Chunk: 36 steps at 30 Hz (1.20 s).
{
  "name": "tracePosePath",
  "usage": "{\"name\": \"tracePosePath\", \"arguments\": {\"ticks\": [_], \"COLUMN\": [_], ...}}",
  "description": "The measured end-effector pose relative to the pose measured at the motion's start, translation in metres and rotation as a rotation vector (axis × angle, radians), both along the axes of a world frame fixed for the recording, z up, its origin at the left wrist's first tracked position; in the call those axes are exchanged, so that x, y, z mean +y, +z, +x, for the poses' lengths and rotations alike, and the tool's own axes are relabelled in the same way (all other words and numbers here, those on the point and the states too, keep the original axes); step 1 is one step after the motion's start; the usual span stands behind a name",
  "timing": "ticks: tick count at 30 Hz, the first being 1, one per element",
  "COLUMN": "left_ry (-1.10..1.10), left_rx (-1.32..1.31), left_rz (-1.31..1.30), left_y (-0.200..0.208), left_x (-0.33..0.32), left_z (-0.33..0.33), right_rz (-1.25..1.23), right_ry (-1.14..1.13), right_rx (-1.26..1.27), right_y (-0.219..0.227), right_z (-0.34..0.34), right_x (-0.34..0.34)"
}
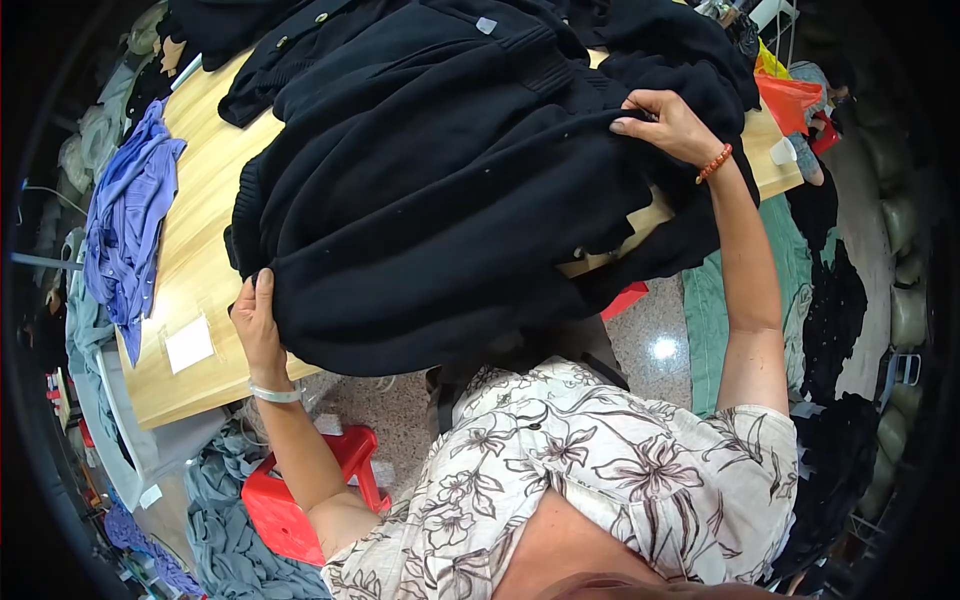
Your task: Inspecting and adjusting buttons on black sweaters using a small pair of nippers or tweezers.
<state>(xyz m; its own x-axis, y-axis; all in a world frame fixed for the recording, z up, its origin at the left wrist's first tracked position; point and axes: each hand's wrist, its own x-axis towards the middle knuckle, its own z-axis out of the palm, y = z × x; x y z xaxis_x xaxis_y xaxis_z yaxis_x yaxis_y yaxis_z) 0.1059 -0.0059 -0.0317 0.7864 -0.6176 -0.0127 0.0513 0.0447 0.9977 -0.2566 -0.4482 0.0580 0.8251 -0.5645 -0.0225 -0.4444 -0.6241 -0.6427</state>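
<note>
A large black knit garment (430, 210) with ribbed bands lies spread over the wooden table (205, 205), its near part hanging over the front edge. At its lower left edge, my left hand (258, 318) is closed, the thumb on top of the fabric. On the right, my right hand (668, 125) pinches the garment's upper edge between thumb and fingers. The cloth is stretched between my two hands. Small pale specks dot its surface. A small whitish tag or patch (486, 26) shows on the dark cloth farther back.
A purple-blue shirt (135, 215) hangs over the table's left edge, near a white paper square (189, 345). Red plastic stools (300, 490) stand below. Green cloth (745, 300) lies to the right, grey cloth (235, 520) lower left. A white cup (782, 151) sits at the right corner.
</note>
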Motion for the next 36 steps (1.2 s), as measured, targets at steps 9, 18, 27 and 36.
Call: {"name": "tracePosePath", "arguments": {"ticks": [9,18,27,36], "left_ry": [0.275,-0.130,-0.059,-0.220], "left_rx": [-0.711,-0.364,-0.918,-1.238], "left_rz": [0.340,0.349,0.038,0.373], "left_y": [0.032,0.041,0.093,0.071], "left_x": [-0.017,-0.091,-0.040,-0.045], "left_z": [-0.002,0.100,0.003,-0.048], "right_rz": [-0.186,-0.336,-0.140,-0.616], "right_ry": [-0.205,0.040,0.212,0.284], "right_rx": [-0.394,-0.145,-0.085,-0.158], "right_y": [-0.011,0.017,0.033,0.026], "right_z": [0.025,0.164,0.128,0.113], "right_x": [-0.020,-0.027,0.003,0.022]}}
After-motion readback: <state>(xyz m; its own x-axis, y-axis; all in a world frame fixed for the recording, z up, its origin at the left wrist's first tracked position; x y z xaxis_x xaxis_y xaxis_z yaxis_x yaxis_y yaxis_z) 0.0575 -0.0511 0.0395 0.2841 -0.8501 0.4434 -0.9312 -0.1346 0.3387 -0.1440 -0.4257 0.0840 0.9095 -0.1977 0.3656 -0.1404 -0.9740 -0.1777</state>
